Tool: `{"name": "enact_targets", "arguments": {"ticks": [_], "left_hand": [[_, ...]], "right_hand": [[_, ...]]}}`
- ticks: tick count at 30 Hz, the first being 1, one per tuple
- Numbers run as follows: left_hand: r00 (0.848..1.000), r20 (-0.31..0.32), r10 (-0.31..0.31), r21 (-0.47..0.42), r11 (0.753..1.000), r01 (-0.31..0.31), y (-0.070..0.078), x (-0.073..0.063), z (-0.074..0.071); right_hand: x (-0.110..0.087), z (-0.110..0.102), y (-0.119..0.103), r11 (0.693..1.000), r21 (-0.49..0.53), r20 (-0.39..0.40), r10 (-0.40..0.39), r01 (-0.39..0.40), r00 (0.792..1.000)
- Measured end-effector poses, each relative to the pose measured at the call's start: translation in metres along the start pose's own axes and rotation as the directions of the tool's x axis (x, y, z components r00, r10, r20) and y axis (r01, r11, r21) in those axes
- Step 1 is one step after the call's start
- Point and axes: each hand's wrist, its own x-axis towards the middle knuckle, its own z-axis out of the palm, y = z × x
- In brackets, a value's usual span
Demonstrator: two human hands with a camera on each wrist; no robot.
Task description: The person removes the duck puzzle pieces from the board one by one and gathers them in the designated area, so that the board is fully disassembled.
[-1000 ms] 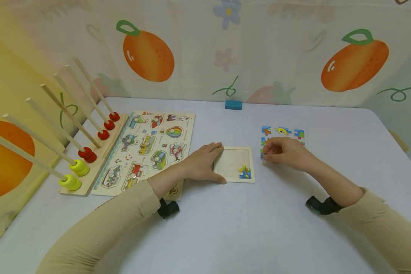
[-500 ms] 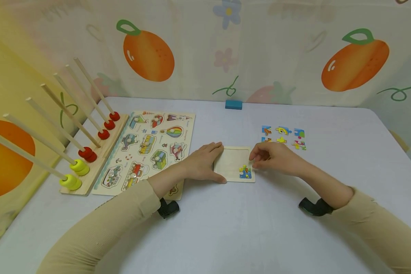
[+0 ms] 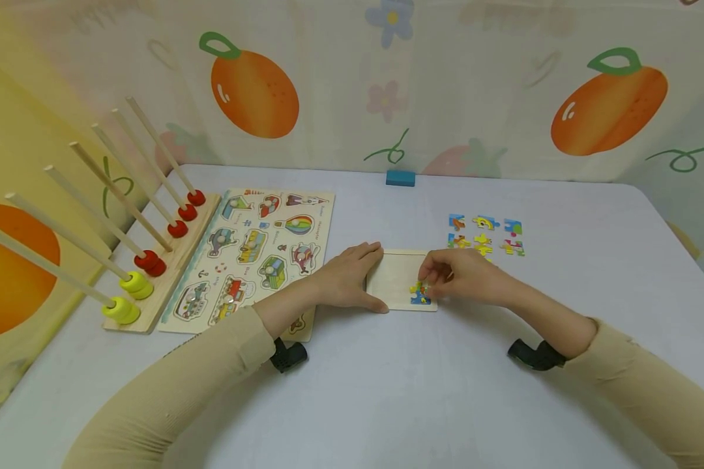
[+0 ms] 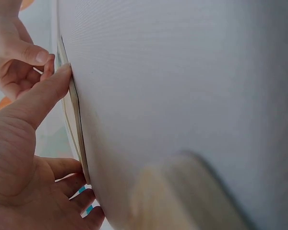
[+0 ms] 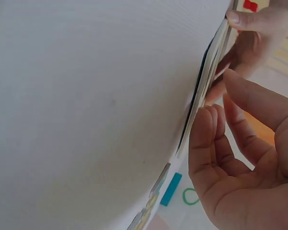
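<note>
A small wooden puzzle tray [image 3: 392, 280] lies on the table. My left hand [image 3: 352, 280] rests against its left side, thumb at the near corner and fingers at the far one. In the left wrist view, this hand [image 4: 26, 148] spans the tray's edge [image 4: 73, 115]. Printed puzzle pieces [image 3: 420, 296] fill the tray's lower right corner. Over the right rim is my right hand [image 3: 463, 277], fingers bent and fingertips right at those pieces. The right wrist view shows the right hand's thumb and fingers [image 5: 201, 129] close over the tray; I cannot tell whether a piece is between them.
Several loose puzzle pieces [image 3: 485, 223] lie in rows behind my right hand. A wooden knob puzzle board [image 3: 270, 251] and a bead-stacking rack [image 3: 178, 257] stand on the left. A blue block [image 3: 401, 178] sits at the table's back edge, before a printed cloth backdrop.
My right hand has moved left from the loose pieces to the tray's right side, its fingertips now over the pieces in the corner. The left hand and tray have stayed in place.
</note>
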Motion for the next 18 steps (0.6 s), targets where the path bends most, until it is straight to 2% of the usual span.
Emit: {"name": "enact_targets", "arguments": {"ticks": [7,18], "left_hand": [[1.0,0.006,-0.009,-0.002,1.0,0.009,0.0003,0.0004,-0.0002],[1.0,0.002,-0.005,-0.005,1.0,0.005,-0.0005,-0.0001,0.0006]], "right_hand": [[0.003,0.0045,-0.0009,0.998,-0.053,-0.014,-0.037,0.036,0.999],[0.0035,0.0069,-0.0016,0.993,-0.117,-0.029,-0.038,0.034,0.999]]}}
